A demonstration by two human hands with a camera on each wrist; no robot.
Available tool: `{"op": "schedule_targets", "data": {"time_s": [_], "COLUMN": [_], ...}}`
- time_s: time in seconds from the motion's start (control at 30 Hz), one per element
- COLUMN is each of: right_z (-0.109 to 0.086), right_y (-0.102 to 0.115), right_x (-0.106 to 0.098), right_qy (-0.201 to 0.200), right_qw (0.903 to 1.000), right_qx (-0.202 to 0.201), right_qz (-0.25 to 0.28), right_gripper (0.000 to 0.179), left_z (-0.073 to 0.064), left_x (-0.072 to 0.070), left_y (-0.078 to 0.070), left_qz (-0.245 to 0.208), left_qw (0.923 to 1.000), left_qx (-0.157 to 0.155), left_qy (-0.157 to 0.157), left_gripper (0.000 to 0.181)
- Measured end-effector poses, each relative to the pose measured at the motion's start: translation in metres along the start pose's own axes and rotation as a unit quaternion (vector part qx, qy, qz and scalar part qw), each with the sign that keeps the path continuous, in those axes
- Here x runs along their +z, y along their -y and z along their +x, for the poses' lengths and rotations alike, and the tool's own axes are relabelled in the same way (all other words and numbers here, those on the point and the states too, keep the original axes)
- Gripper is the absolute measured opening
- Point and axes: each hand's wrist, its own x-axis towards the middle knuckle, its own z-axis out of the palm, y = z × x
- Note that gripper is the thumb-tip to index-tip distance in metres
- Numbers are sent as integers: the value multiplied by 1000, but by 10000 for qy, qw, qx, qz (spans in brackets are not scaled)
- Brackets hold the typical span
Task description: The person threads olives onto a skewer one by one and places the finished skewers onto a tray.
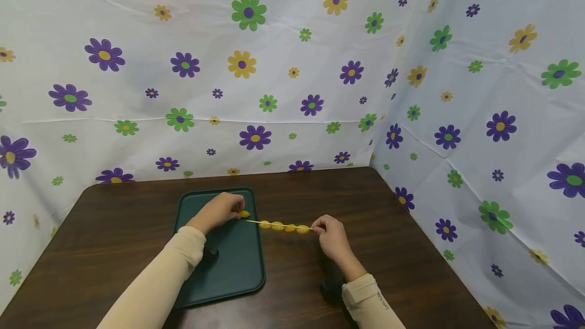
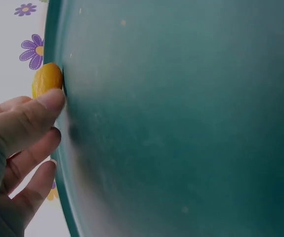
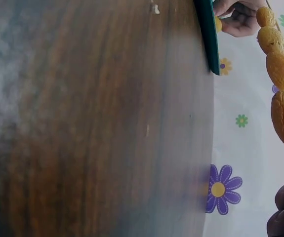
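Note:
My left hand point(image 1: 221, 208) is over the far right part of the green tray point(image 1: 235, 263), pinching a small yellow oval piece point(image 1: 244, 214) between thumb and fingers. In the left wrist view this piece point(image 2: 48, 78) looks smooth and potato-like, and the tray's edge runs right beside the fingertips. To the right of the tray, my right hand point(image 1: 333, 237) pinches one end of a thin wooden skewer point(image 1: 253, 222). Several wrinkled yellow oval pieces point(image 3: 281, 71) sit in a row along it, and its bare tip points left toward the loose piece.
The tray lies on a dark brown wooden table point(image 1: 292, 278). Flower-printed white cloth point(image 1: 292, 116) hangs behind the table and along its right side. A small pale crumb point(image 3: 156, 9) shows on the wood in the right wrist view.

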Motion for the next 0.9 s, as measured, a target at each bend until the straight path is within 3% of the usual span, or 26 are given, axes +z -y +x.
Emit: {"op": "schedule_targets", "data": {"time_s": [0.2, 0.43, 0.63, 0.9], "right_z": [3, 6, 7, 7], "right_y": [0, 0, 0, 1], "right_x": [1, 0, 3, 8], "right_qy": [0, 31, 85, 107], "right_qw": [10000, 9998, 9998, 9998], "right_qx": [46, 160, 177, 162], "right_qz": [-46, -110, -96, -69], "right_gripper": [15, 12, 13, 15], "left_z": [-7, -20, -33, -48], "left_x": [-4, -9, -17, -20], "left_y": [0, 0, -8, -16], "left_qz": [19, 68, 8, -119], "left_qw": [9999, 9990, 9966, 9954], "left_qx": [114, 361, 660, 724], "left_qy": [41, -272, -487, -610], "left_gripper": [20, 16, 16, 18]}}
